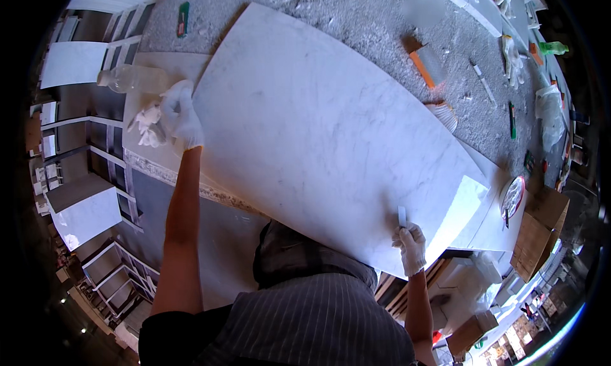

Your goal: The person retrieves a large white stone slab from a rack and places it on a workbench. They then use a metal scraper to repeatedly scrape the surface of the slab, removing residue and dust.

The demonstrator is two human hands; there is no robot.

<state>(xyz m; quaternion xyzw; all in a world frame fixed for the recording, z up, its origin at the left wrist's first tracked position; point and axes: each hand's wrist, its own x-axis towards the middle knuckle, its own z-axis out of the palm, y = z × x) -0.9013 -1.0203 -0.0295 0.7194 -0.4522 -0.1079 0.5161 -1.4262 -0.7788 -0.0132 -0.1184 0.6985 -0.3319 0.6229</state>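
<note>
A large white marble slab (pixel 305 124) with faint grey veins lies in front of me. In a white glove, my right hand (pixel 412 246) is closed on a small flat pale strip (pixel 401 216), held upright over the slab near its front right edge. My left hand (pixel 182 116), gloved too, is at the slab's left edge, its fingers curled; what they hold, if anything, I cannot make out. Right beside it lies a crumpled white cloth or glove (pixel 150 125). A clear plastic bottle (pixel 135 79) rests on its side just beyond.
On the dusty grey surface (pixel 331 13) lie a green cutter (pixel 183 19), an orange-edged block (pixel 425 67) and white gloves (pixel 513 62). A round tub (pixel 512 197) and a cardboard box (pixel 540 232) stand at right. Metal frames (pixel 114 283) are at left.
</note>
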